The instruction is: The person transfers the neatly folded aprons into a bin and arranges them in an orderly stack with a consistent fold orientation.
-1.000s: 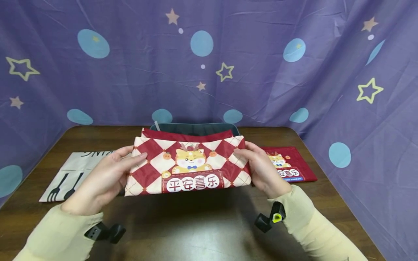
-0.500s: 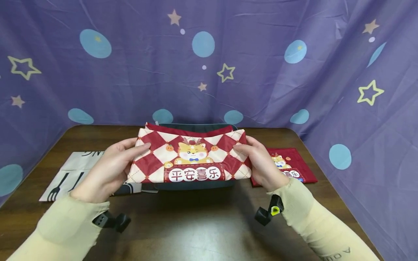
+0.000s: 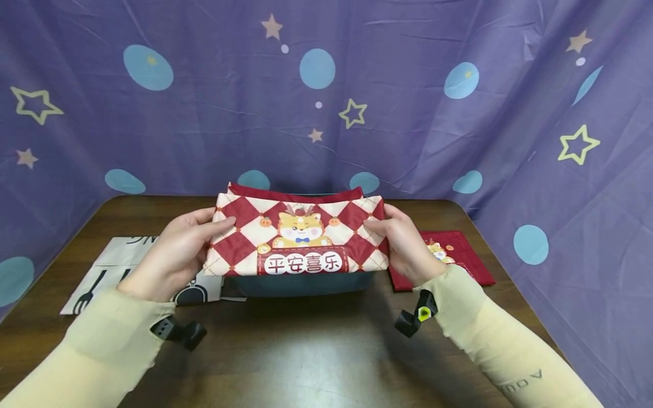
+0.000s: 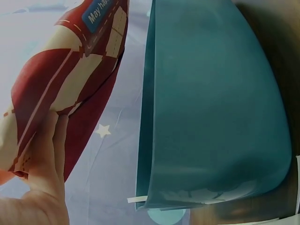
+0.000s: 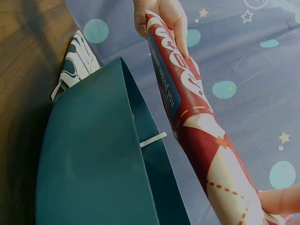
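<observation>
Fingers of your left hand [image 3: 176, 258] and right hand [image 3: 403, 249] pinch the red-and-cream folded bag [image 3: 298, 243] at 9 and 3 o'clock, held above the teal bag's [image 3: 306, 282] mouth. Keep it level, centred, edges clear of the rim. Small red pouch [image 3: 454, 258] lies at 3.

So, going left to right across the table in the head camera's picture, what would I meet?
White fork-print bag → left hand → checkered red bag held over the teal bag → right hand → flat red bag.
</observation>
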A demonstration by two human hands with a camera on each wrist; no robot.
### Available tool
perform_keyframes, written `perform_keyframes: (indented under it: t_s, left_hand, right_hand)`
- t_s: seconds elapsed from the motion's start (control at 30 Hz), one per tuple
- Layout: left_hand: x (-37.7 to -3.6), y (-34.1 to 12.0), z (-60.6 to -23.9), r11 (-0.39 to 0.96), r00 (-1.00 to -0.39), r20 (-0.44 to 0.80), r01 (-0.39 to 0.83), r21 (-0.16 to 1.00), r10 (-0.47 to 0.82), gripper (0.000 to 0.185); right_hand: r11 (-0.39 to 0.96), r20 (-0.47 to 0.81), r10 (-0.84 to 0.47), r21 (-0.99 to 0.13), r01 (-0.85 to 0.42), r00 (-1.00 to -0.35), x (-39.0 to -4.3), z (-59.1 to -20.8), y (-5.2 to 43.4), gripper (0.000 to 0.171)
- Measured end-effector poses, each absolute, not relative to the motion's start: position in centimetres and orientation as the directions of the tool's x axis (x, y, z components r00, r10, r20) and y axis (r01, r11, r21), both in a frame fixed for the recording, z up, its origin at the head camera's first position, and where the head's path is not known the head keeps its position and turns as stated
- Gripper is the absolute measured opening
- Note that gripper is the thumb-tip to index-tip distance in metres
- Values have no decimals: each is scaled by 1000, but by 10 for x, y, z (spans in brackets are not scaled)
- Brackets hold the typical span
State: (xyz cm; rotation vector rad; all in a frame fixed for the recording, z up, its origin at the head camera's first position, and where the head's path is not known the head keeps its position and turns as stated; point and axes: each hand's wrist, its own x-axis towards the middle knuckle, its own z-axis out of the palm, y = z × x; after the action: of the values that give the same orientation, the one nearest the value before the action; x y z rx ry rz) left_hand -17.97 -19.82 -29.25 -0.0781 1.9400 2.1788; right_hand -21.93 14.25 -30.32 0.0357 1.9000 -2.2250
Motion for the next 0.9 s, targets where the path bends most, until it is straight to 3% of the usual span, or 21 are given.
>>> perform_keyframes:
  t_s: [0.17, 0.57, 0.9]
  left_hand:
    - [-185, -198, -295, -85, -976, -176, -188, 979, 131, 74]
    - [-198, -194, -295, -4, -974, -208, -209, 978, 91, 73]
    - [-207, -190, -298, -1, -972, -223, -224, 975, 74, 70]
  right_hand:
    - [-139, -161, -127, -974, 178, -979, -224, -304, 140, 30]
    - [-63, -150, -119, -985, 158, -982, -238, -311, 143, 48]
    - [-45, -143, -127, -988, 149, -982, -251, -315, 142, 45]
